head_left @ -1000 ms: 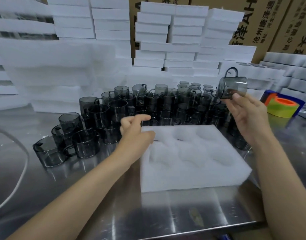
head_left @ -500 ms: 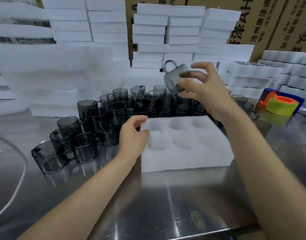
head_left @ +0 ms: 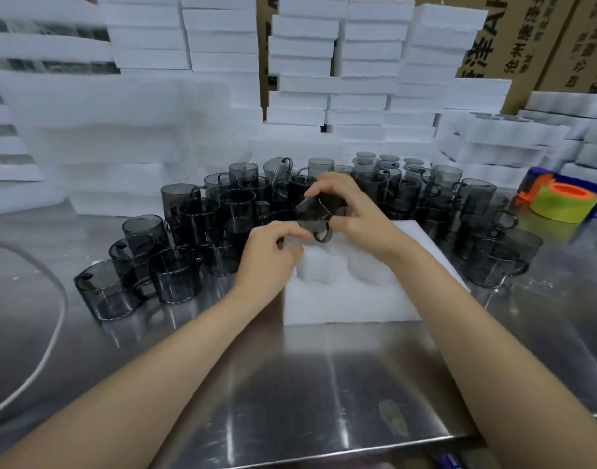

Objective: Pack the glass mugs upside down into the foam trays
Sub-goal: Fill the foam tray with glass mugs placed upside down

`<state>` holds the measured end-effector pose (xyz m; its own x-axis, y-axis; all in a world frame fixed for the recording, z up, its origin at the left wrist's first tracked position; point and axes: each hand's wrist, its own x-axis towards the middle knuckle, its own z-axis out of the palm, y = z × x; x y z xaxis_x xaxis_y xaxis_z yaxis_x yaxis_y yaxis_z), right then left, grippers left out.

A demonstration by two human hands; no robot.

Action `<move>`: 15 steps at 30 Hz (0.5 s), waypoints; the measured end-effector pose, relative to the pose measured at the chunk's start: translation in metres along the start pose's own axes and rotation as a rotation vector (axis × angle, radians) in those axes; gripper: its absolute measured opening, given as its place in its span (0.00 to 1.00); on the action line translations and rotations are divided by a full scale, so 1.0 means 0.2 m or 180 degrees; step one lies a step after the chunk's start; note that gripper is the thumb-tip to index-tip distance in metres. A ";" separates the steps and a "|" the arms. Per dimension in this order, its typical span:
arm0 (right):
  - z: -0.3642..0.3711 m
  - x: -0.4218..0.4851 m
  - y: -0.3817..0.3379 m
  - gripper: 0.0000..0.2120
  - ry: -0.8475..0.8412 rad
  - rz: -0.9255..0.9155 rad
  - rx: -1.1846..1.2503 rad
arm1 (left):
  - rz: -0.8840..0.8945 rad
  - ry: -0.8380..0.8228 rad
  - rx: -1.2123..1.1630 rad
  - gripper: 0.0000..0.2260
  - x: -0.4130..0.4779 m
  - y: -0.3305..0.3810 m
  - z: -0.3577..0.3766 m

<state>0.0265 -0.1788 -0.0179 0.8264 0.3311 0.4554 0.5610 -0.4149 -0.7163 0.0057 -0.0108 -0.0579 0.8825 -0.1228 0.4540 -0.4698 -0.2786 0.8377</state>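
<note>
Steel surface (head_left: 290, 384) fills the lower half, shiny, w/ the foam tray (head_left: 351, 299) lying flat on it approx mid-frame, round pockets in its top. Behind the tray, along the back: stacks of white foam trays (head_left: 222, 45), many layers high. Brown cardboard boxes (head_left: 527, 38) w/ printed characters stand behind those, toward the tray's far right.

Between stacks and tray: a crowd of smoky-grey glass mugs (head_left: 236, 204), upright, mouths up, packed close. It wraps the tray's far edge and spreads out to the tray's left and right. A white cable (head_left: 66, 301) curves over the surface well left of the tray.

Both forearms come in from the tray's near side. Left hand (head_left: 270, 255) is on the tray's far-left corner, fingers curled over it, holding it. Right hand (head_left: 354, 214) is over the tray's far edge, fingers and thumb clamped round one mug (head_left: 319, 213). Hands are close together, left fingertips just beside the mug's handle.

Tape rolls (head_left: 564, 204), yellow-green and orange, lie well right of the tray, past the mugs. The held mug is tilted, one round end toward the left hand, handle on its lower side. It's above the tray's far-left part; can't tell if it touches the foam.
</note>
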 end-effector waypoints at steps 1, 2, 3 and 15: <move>0.00 0.00 0.00 0.23 -0.0066 0.0036 0.0044 | -0.0004 -0.0016 -0.0046 0.18 0.00 0.00 0.00; 0.00 0.00 0.00 0.21 -0.0096 0.0054 0.0072 | -0.0031 -0.0014 -0.0099 0.18 0.00 0.00 0.00; 0.00 -0.01 0.00 0.18 -0.0065 0.0036 0.0047 | -0.0073 -0.0006 -0.0141 0.18 -0.01 0.00 0.00; 0.02 -0.01 0.02 0.25 -0.0431 0.0227 -0.0433 | -0.0296 0.0288 -0.0132 0.22 0.01 -0.03 0.02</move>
<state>0.0261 -0.1772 -0.0242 0.8554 0.4039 0.3243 0.5102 -0.5490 -0.6620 0.0105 -0.0140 -0.0633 0.9174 -0.0114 0.3979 -0.3884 -0.2448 0.8884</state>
